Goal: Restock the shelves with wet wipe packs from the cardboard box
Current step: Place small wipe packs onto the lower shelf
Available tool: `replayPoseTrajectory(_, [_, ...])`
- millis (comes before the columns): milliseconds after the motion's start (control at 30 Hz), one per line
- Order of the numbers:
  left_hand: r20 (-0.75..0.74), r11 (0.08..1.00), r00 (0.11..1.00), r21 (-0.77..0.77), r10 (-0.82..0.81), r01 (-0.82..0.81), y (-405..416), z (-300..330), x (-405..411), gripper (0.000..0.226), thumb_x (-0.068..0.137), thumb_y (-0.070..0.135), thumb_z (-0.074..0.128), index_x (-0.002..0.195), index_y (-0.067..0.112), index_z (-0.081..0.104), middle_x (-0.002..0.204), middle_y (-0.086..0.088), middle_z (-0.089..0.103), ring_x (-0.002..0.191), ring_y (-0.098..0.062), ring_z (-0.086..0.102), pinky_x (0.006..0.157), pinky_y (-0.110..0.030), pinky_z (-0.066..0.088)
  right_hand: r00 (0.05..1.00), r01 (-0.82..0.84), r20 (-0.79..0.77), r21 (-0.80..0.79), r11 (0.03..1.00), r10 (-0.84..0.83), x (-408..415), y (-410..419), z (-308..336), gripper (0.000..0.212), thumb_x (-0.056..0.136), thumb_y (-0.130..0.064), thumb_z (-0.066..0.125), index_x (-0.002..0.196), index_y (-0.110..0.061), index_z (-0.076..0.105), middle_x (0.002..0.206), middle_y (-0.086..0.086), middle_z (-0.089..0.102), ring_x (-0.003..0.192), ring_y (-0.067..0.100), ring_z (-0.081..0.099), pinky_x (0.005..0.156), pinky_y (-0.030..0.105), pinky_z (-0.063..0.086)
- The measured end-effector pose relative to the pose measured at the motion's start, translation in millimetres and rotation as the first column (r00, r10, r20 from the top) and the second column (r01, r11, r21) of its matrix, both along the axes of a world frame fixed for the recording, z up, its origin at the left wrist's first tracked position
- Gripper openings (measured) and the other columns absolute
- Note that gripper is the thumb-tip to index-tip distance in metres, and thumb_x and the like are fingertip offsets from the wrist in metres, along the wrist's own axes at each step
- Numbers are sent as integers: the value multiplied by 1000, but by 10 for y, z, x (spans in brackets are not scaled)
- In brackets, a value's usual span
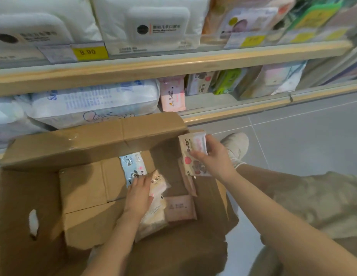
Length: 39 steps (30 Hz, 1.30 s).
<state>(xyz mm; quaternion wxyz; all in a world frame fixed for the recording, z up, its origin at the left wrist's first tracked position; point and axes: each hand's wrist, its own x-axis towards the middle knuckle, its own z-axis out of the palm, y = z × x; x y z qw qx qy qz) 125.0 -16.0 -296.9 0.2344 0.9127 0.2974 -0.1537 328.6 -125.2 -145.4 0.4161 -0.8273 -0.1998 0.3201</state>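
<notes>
— Down at the left of the cardboard box (pixel 34 196), what was the left hand (pixel 138 193) doing?

— It lay inside the box, fingers curled over the blue-and-white panda pack (pixel 131 166) and the peach pack (pixel 156 188) beside it, a grip closed on them, I'd judge to gather several at once (fewer trips to the shelf).

— And further right?

— A pink pack (pixel 179 208) lay flat on the box floor, not yet picked. The right hand (pixel 211 158) was above the box's right wall, its grip pinching a beige heart-printed pack (pixel 190 154) with another pink one behind it, held upright, probably so they would slide in on edge.

— Slide in where?

— The lower shelf (pixel 243 110), where a pink pack (pixel 172 94) and similar heart-printed ones (pixel 199 84) stood on end already; a gap showed beside them.
</notes>
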Motion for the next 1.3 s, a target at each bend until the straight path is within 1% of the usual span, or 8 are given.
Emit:
replayPoseTrajectory(133, [-100,993,990,-52,103,-108,122,60,143,60,75,26,75,128,16,48,129,-6,44,125,-26,37,101,-34,34,999,15,-32,17,1000,-15,-2,-23,-20,31,84,-22,70,111,-16,56,105,-3,69,90,9,69,71,28,59])
replayPoseTrajectory(233, [6,942,972,-246,236,-227,188,204,160,21,78,7,66,93,13,54,106,-4,46,99,-23,50,71,-28,39,999,14,-51,13,1000,-13,25,-27,20,29,84,-23,70,110,-15,59,106,0,70,87,9,70,68,23,58])
replayPoseTrajectory(433, [185,814,858,-459,479,-355,333,953,264,26,77,1,67,79,20,50,79,3,60,68,-13,55,57,-28,41,991,18,-132,-16,1000,-20,297,-45,384,27,85,-21,69,110,-13,65,105,5,71,83,15,70,68,29,56])
replayPoseTrajectory(600, [348,736,715,-587,606,-338,550,1635,592,24,82,1,65,91,22,56,92,8,63,85,-6,59,70,-23,46,996,-85,1,28,996,85,701,-38,946,18,89,-13,63,107,-13,66,90,-2,69,74,10,62,57,13,45])
replayPoseTrajectory(700, [427,753,674,-584,603,-303,618,1911,832,21,85,6,64,102,17,57,99,9,62,92,-4,57,82,-28,48,984,-153,84,-22,988,154,977,-9,1176,18,91,-15,60,109,-16,63,82,-4,64,69,10,57,60,20,45])
replayPoseTrajectory(833, [487,780,657,-569,576,-262,637,1956,1144,15,89,8,61,102,12,56,98,6,62,92,-8,60,80,-25,51,954,-248,157,-71,966,256,1326,45,1235,16,93,-18,58,109,-16,60,83,-4,62,75,14,59,68,24,49])
replayPoseTrajectory(1200, [499,705,540,-648,678,-287,539,1473,1357,21,93,6,54,109,19,53,104,7,65,96,-6,64,82,-32,56,988,-127,90,16,992,125,1871,440,103,31,94,-17,56,123,-8,59,100,3,62,75,4,56,63,16,44])
replayPoseTrajectory(1300, [477,699,553,-647,683,-305,558,1431,1354,21,92,7,55,108,22,55,105,8,67,96,-6,65,78,-31,56,994,-74,85,-17,997,75,1952,565,-166,28,93,-25,58,111,-5,63,98,8,65,84,18,61,72,28,49])
